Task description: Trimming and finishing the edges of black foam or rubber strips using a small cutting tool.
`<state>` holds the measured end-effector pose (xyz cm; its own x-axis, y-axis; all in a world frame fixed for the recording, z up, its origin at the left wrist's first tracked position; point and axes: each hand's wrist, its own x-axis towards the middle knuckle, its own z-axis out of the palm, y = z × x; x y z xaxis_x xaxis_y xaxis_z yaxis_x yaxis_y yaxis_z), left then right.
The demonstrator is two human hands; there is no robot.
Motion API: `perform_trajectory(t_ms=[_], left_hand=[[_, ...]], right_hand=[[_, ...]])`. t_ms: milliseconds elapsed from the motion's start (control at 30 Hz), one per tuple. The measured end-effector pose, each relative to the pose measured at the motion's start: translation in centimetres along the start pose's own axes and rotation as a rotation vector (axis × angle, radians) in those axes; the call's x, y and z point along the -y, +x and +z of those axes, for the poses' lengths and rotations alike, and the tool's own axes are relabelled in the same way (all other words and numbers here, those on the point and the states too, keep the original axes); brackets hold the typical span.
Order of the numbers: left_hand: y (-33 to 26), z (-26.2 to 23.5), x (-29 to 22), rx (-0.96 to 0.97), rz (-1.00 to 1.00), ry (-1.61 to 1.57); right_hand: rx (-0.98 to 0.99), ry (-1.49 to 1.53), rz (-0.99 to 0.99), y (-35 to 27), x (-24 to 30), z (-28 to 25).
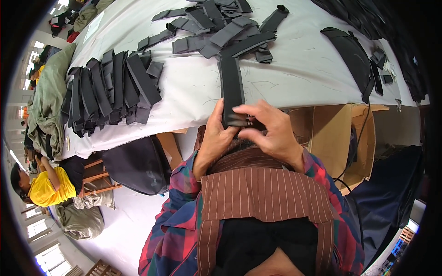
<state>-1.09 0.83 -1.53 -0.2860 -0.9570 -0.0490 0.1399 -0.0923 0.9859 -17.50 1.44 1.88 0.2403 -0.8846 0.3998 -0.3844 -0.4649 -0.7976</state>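
Observation:
A long black padded strap piece lies with its far end on the white table and its near end in both my hands. My left hand grips it from the left side at the near end. My right hand pinches the same end from the right, fingers curled over a small dark part at the tip. A neat row of similar black strap pieces is stacked on the left of the table. A loose heap of black strap pieces lies farther back.
An open cardboard box stands under the table edge to my right. A black bag part lies at the table's right. A dark bag hangs below at left. A person in a yellow shirt sits at far left by green cloth.

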Motion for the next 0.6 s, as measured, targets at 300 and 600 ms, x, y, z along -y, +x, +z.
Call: perform_trajectory(t_ms=[300,600], left_hand=[[-0.1,-0.2,-0.9,0.168,-0.132,-0.173],[-0.4,-0.4,-0.5,0.079,-0.012,-0.1]], right_hand=[[-0.023,-0.064,-0.009,0.5,-2.2,-0.1],[-0.247,0.353,0.369,2.1,-3.2,-0.4]])
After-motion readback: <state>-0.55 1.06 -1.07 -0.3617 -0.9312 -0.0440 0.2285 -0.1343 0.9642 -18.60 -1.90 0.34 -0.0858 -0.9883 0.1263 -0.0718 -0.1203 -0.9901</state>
